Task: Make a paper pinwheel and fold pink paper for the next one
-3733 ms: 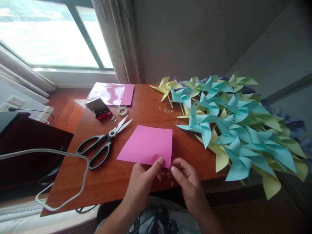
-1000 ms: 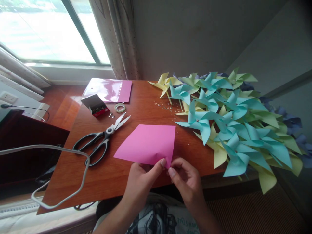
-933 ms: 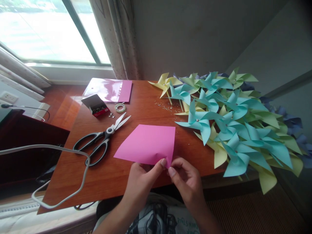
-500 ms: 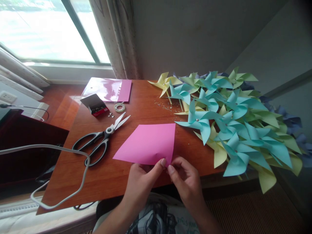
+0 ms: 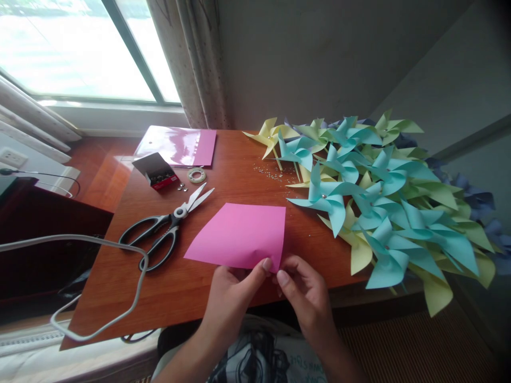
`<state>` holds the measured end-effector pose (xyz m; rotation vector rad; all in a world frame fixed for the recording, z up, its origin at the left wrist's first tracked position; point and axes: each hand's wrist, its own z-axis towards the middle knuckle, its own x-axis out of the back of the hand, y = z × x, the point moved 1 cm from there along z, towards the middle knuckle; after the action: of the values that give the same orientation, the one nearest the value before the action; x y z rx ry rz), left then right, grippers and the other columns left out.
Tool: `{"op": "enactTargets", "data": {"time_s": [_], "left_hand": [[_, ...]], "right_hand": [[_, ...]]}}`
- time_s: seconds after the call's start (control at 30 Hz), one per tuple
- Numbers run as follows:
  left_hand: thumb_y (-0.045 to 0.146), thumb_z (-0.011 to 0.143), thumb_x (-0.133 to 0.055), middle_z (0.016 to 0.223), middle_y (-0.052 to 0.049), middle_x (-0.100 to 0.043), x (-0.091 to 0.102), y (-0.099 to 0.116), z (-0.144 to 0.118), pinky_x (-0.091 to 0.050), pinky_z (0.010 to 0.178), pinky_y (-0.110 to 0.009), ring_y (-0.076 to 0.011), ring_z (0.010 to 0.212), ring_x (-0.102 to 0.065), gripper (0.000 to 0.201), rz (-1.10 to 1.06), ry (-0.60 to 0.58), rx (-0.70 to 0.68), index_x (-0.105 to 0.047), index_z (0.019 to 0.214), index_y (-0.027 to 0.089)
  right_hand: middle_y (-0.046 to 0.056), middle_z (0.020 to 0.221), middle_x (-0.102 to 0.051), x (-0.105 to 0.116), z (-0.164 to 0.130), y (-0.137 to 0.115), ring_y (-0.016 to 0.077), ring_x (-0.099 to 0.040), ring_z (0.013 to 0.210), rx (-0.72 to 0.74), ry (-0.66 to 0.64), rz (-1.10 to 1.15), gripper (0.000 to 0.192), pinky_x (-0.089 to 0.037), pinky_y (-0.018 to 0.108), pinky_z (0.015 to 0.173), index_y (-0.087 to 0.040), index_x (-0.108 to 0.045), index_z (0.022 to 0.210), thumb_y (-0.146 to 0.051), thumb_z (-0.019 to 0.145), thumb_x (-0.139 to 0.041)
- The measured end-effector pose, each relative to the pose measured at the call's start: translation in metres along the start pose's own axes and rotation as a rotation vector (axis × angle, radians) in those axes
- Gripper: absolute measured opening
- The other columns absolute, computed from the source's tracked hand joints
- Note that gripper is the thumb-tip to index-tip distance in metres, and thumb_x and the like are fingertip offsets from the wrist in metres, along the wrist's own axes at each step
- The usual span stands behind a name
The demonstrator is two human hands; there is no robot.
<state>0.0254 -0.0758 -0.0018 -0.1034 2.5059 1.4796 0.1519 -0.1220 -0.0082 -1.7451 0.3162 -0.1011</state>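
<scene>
- Square pink paper sheet (image 5: 239, 234) lies flat on the wooden table (image 5: 223, 181), near edge, right of the black-handled scissors (image 5: 165, 229).
- Left hand (image 5: 231, 298) and right hand (image 5: 305, 292) both pinch its near right corner, thumb and fingertips closed on it.
- Likely light, floppy, creases easily; hold by corners or edges.

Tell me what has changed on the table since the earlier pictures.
Very little. Both hands keep pinching the near corner of the pink paper sheet: left hand, right hand. The sheet's far edge has shifted only slightly; part of that may be the camera moving. The scissors, the small box, the tape roll, the pink folder and the pile of paper pinwheels lie as before.
</scene>
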Motion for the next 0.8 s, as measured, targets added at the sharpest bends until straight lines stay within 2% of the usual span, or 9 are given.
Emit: {"op": "enactTargets", "data": {"time_s": [0.2,0.5,0.7,0.8], "left_hand": [[0.037,0.073,-0.084,0.072,-0.005,-0.071,-0.0002,-0.0005,-0.0001,-0.050,0.067,-0.026,-0.0175,0.070,-0.060,0.026,0.009,0.005,-0.015,-0.075,0.075,0.012],[0.038,0.072,-0.084,0.072,-0.004,-0.071,0.0003,-0.0004,0.0001,-0.049,0.066,-0.026,-0.0174,0.069,-0.060,0.026,0.018,0.003,-0.004,-0.075,0.074,0.013],[0.039,0.074,-0.082,0.074,-0.004,-0.072,0.0009,-0.0029,-0.0013,-0.049,0.067,-0.026,-0.0175,0.070,-0.060,0.027,0.056,0.017,-0.037,-0.075,0.076,0.013],[0.038,0.076,-0.082,0.071,-0.002,-0.071,0.0012,-0.0038,-0.0024,-0.048,0.065,-0.025,-0.0161,0.068,-0.059,0.026,0.095,0.027,-0.072,-0.074,0.074,0.014]], "right_hand": [[-0.002,0.067,-0.054,-0.0021,-0.0007,-0.0016,0.0126,-0.045,0.058,-0.010,0.034,0.038,0.026,-0.048,0.025,0.061,-0.020,-0.066,0.077,-0.043,0.088,-0.070],[-0.003,0.067,-0.051,-0.0013,-0.0018,-0.0016,0.0125,-0.044,0.057,0.004,0.025,-0.014,0.024,-0.045,0.024,0.059,-0.021,-0.064,0.077,-0.041,0.090,-0.067],[-0.001,0.070,-0.059,-0.0015,-0.0025,0.0007,0.0144,-0.055,0.065,0.017,0.049,-0.021,0.020,-0.046,0.023,0.061,-0.020,-0.062,0.076,-0.035,0.090,-0.067],[-0.001,0.070,-0.059,-0.0003,-0.0030,0.0038,0.0139,-0.054,0.064,-0.009,0.040,-0.015,0.021,-0.045,0.023,0.059,-0.020,-0.062,0.076,-0.035,0.090,-0.067]]}}
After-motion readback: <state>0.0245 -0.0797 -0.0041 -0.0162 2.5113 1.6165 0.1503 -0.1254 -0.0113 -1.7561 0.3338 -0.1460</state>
